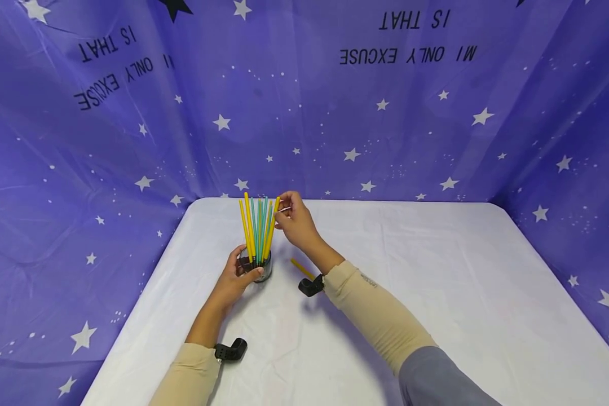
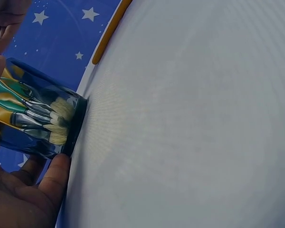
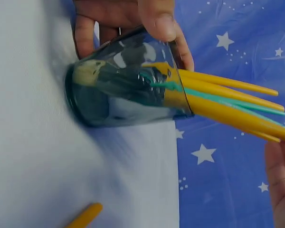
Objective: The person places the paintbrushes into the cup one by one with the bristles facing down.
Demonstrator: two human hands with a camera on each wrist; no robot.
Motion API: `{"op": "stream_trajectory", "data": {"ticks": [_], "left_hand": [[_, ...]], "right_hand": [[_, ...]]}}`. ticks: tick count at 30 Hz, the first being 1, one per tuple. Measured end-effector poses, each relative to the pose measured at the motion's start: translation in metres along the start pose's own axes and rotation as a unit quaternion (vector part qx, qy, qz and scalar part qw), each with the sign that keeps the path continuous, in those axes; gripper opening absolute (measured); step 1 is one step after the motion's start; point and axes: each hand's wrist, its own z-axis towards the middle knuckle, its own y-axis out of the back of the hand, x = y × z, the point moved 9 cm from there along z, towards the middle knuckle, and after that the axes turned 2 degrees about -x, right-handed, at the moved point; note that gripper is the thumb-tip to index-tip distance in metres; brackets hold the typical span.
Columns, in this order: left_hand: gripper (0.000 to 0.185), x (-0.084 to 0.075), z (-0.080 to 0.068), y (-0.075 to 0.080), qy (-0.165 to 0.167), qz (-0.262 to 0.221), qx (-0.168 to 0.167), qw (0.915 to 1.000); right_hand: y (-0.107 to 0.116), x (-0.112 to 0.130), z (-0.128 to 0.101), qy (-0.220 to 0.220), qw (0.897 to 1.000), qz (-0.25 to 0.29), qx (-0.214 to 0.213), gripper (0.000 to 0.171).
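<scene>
Here, on a white-covered table [image 1: 436,293], a person's left hand [image 1: 235,277] wraps around a dark glass cup [image 1: 256,269], apparently steadying it. The cup holds yellow and teal paintbrushes [image 1: 257,228], bristles down, handles fanned upward. The right hand [image 1: 295,221] pinches the top of one yellow handle. A loose yellow brush [image 1: 302,268] lies just beside the cup. The starry purple backdrop [image 1: 106,141] reads, upside down, "MI ONLY EXCUSE IS THAT".

Glass [image 1: 256,269] on table [image 1: 436,293], toward far left part, w/ brushes [image 1: 257,228] standing in it, bristles down. Left hand [image 1: 235,276] wrapped round glass from left. Right hand [image 1: 295,220] just right of brush tips, touching them. Loose brush [image 1: 301,268] flat on table, right of glass, under right wrist. Backdrop [image 1: 132,141] behind & both sides.
</scene>
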Motion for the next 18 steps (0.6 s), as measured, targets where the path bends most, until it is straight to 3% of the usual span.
{"op": "stream_trajectory", "data": {"ticks": [3, 6, 11, 15, 18], "left_hand": [[0.085, 0.0, 0.0, -0.002, 0.0, -0.005, 0.007, 1.0], [0.084, 0.0, -0.001, -0.002, 0.0, -0.014, 0.009, 0.9999], [0.085, -0.003, -0.002, -0.001, 0.004, -0.015, 0.01, 0.9998], [0.086, -0.005, -0.004, -0.001, 0.015, -0.01, 0.013, 0.9997], [0.086, -0.017, -0.009, -0.003, 0.016, -0.006, 0.021, 0.9996]], "right_hand": [[0.0, -0.009, -0.004, -0.021, 0.998, -0.044, 0.031, 0.03], [-0.006, -0.022, -0.012, -0.043, 0.989, -0.105, 0.094, 0.029], [-0.01, -0.041, -0.03, -0.055, 0.959, -0.208, 0.186, 0.032], [-0.005, -0.056, -0.041, -0.076, 0.935, -0.268, 0.218, 0.032], [0.0, -0.064, -0.046, -0.095, 0.921, -0.299, 0.231, 0.033]]}}
